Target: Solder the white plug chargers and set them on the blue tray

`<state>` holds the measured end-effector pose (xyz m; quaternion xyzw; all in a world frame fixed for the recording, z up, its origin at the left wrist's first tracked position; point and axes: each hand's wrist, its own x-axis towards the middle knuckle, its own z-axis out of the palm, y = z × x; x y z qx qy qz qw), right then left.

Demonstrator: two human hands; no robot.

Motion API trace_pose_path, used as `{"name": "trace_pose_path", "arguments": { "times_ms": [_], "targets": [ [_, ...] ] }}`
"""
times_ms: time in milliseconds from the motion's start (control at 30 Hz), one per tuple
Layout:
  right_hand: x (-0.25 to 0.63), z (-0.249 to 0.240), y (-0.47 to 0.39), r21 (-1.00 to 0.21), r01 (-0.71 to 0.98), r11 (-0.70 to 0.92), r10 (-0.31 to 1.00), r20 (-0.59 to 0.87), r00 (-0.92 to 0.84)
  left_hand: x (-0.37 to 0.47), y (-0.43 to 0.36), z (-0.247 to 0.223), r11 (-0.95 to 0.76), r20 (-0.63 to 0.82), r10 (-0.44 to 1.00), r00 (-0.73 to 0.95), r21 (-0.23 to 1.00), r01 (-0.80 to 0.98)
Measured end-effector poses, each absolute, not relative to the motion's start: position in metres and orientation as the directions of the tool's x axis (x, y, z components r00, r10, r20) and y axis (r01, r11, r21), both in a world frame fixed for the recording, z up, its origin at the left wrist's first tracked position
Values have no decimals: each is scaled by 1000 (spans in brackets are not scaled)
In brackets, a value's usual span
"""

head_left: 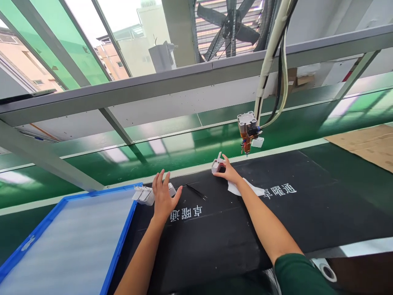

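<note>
My right hand (227,170) is closed around a small white plastic housing (216,165), which has a flat piece sticking up from its top. My left hand (163,192) is spread open over the black mat, close to a row of white plastic housings (145,196) at the corner of the blue tray. One more housing (172,189) shows partly behind its fingers. Between my hands lies a pair of dark tweezers (195,191). A white cloth or paper (235,188) is on the mat under my right forearm.
A blue-rimmed tray (121,241) with a pale lining stands at the left. Above the mat (211,246) hangs a dispensing head (247,131) on a pole with hoses. Cardboard (368,143) lies at the far right, and a tape roll (327,271) sits below the mat's edge.
</note>
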<state>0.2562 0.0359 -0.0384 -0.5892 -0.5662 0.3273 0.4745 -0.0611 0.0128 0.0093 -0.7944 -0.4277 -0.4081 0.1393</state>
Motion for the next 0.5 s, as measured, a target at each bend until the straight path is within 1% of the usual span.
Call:
{"name": "trace_pose_path", "arguments": {
  "times_ms": [100,200,267,367,500],
  "targets": [
    [249,-37,38,-918,376,127,976,183,117,-34,4,14,-723,752,506,422,103,683],
    [241,-31,34,-899,382,213,968,248,45,2,1,11,-816,675,482,559,112,568],
    [235,-26,31,-886,369,280,955,295,-17,24,5,6,-841,622,480,618,128,525],
    [225,-20,27,-864,348,363,931,356,-85,46,17,-3,-824,587,535,608,203,529],
    [217,-16,24,-836,331,439,897,429,-107,46,30,-12,-731,601,659,452,370,573]
  ]
}}
